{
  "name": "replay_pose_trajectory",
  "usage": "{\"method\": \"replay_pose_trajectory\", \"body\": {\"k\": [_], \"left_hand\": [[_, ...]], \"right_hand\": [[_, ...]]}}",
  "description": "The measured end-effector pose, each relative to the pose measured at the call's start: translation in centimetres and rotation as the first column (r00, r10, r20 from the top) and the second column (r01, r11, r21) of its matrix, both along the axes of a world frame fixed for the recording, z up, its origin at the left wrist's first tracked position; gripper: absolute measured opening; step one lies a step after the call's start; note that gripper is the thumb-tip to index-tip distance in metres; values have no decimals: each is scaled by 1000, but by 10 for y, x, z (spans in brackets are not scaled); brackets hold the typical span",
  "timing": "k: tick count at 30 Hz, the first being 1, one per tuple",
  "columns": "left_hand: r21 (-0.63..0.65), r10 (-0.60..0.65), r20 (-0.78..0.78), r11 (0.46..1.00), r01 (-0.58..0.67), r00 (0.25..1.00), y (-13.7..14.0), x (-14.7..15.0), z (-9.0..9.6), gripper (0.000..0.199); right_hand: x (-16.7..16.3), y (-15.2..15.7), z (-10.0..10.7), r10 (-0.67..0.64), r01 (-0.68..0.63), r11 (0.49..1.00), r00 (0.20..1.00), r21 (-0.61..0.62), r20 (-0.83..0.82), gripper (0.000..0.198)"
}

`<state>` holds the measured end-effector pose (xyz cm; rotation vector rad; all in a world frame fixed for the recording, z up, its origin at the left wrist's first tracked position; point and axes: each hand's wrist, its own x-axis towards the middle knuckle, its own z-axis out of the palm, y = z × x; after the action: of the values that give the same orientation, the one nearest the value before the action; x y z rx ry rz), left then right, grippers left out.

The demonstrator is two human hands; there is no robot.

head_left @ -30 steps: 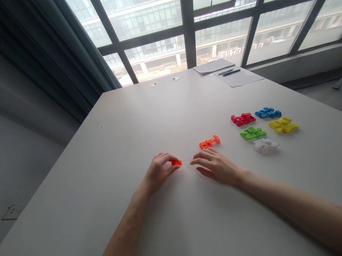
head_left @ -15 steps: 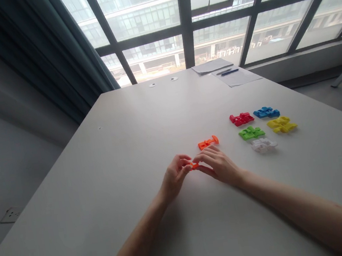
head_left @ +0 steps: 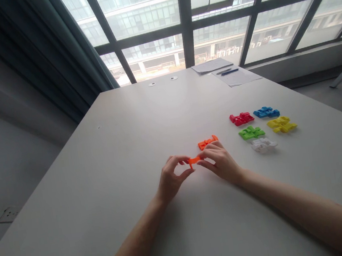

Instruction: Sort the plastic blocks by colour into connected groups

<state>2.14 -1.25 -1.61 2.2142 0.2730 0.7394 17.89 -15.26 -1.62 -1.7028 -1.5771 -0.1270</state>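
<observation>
Between my two hands is a small orange plastic piece (head_left: 194, 160), with an upright edge at its left end. My left hand (head_left: 171, 175) grips that left end between thumb and fingertips. My right hand (head_left: 222, 161) pinches the other end, its fingertips covering part of the piece. Just beyond my right hand lie more orange plastic pieces (head_left: 205, 143) on the white table (head_left: 124, 160), partly hidden by its fingers.
To the right lie clusters of plastic pieces: red (head_left: 241, 119), blue (head_left: 266, 112), green (head_left: 251, 132), yellow (head_left: 281, 124) and white (head_left: 264, 145). Paper sheets (head_left: 240, 77) and a dark pen (head_left: 230, 72) rest near the window. A curtain (head_left: 60, 46) hangs at the left.
The orange piece has turned and shows more of itself between my hands. My left thumb and fingers have spread wider around its end. My right hand has shifted slightly right.
</observation>
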Motion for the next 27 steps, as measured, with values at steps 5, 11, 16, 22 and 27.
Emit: {"method": "replay_pose_trajectory", "body": {"k": [5, 11, 16, 22, 27], "left_hand": [[7, 5, 5, 1000, -5, 1000, 0, 0, 3, 14], [-23, -26, -1, 999, 26, 1000, 2, 1, 1, 7], [-6, -58, -53, 998, 58, 997, 1, 1, 1, 20], [-62, -26, -73, 998, 21, 997, -1, 1, 2, 16], [-64, 8, -37, 998, -10, 999, 2, 2, 0, 14]], "right_hand": [[1, 0, 0, 8, -8, 1000, 1000, 5, 6, 18], [-1, 0, -1, 41, -41, 999, 999, -2, -15, 14], [-3, 1, 1, 38, -37, 999, 991, 9, -125, 10], [-5, 1, 0, 19, -24, 1000, 967, -16, -254, 14], [-4, 1, 1, 68, -85, 992, 982, -91, -176, 8]]}}
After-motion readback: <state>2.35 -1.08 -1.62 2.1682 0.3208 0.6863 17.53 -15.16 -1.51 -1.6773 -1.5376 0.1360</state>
